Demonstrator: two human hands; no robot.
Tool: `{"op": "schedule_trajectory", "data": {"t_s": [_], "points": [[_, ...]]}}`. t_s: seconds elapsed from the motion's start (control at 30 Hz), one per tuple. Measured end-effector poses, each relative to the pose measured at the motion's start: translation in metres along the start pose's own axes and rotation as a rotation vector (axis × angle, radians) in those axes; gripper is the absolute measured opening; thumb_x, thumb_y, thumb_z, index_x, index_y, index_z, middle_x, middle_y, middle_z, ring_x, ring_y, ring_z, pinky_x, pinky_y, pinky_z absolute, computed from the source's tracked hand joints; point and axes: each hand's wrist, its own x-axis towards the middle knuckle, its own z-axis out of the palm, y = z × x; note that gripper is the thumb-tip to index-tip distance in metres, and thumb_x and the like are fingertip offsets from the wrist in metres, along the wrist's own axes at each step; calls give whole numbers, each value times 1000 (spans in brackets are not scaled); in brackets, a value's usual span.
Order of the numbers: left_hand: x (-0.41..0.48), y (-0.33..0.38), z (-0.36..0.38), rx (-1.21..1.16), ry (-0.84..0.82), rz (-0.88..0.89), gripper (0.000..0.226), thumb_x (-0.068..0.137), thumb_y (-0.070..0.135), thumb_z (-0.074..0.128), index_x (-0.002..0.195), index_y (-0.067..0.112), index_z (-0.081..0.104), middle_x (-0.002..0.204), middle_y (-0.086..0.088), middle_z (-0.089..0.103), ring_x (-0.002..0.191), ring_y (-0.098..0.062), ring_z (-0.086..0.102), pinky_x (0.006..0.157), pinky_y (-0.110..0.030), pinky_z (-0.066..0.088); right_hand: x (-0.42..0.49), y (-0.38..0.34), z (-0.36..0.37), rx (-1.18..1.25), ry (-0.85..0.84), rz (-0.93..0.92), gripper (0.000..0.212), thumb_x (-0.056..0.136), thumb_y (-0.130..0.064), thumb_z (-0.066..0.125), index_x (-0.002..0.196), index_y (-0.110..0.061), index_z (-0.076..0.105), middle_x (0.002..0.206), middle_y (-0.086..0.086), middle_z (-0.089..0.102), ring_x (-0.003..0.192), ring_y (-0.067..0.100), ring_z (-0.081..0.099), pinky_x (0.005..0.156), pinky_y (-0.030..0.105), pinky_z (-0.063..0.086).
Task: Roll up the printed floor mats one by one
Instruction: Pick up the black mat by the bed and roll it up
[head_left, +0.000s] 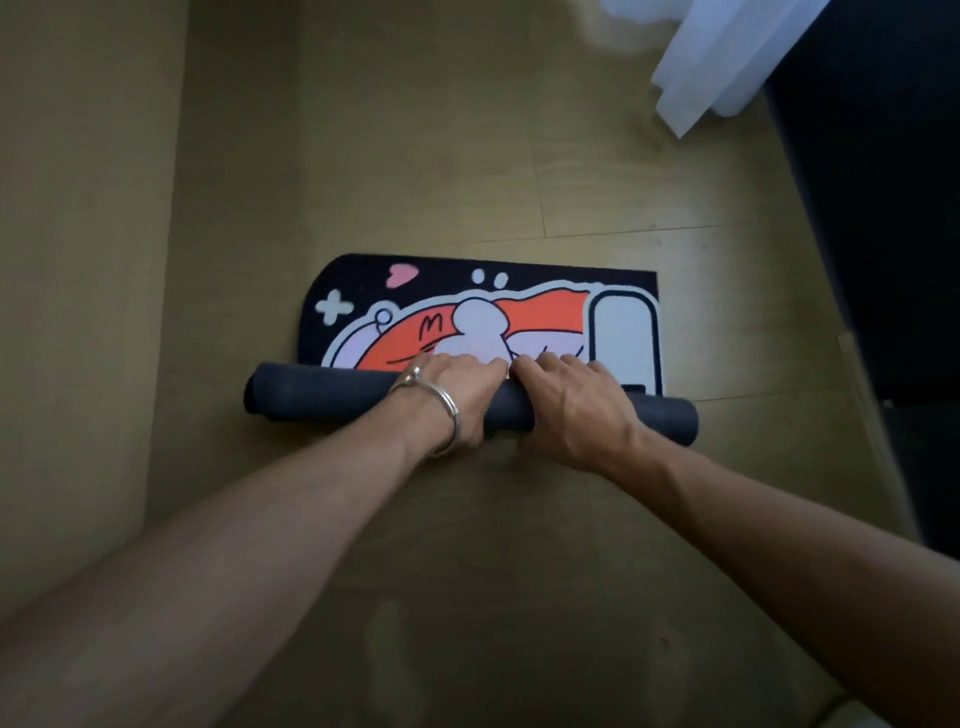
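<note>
A printed floor mat (519, 306) lies on the wooden floor, black with an orange and white cartoon print. Its near part is rolled into a dark tube (317, 392) that runs left to right. My left hand (457, 389), with a silver bangle on the wrist, grips the middle of the roll, fingers curled over its far side. Right beside it, my right hand (576, 405) grips the roll the same way. The flat part of the mat stretches away from the roll.
A tan wall (83, 260) rises close on the left. A white curtain (727, 57) hangs at the upper right beside a dark piece of furniture (883, 234). Wooden floor (467, 545) lies between me and the roll.
</note>
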Motion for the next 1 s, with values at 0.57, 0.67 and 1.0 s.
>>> {"op": "schedule_trajectory", "data": {"t_s": [0.57,0.67,1.0], "points": [[-2,6,7,-11,70,22,52,77,36,67,121,25,40,113,0,54,99,-21,55,74,-33,41,9,2,-4,198,-187,59,59,77,-35,70,128,-21,44,120,3,59,107,24,57,92,38,47],[1,9,11,89,84,11,55,78,36,67,123,24,39,117,-1,55,105,-24,56,78,-36,40,10,0,-9,212,-247,38,64,76,-36,71,131,-20,43,123,3,58,110,24,56,95,39,46],[-8,7,17,127,98,19,67,82,34,66,137,20,31,129,-6,46,114,-25,49,89,-40,41,10,-4,-9,220,-270,51,60,76,-36,72,127,-19,45,119,5,59,106,24,58,89,36,48]]}}
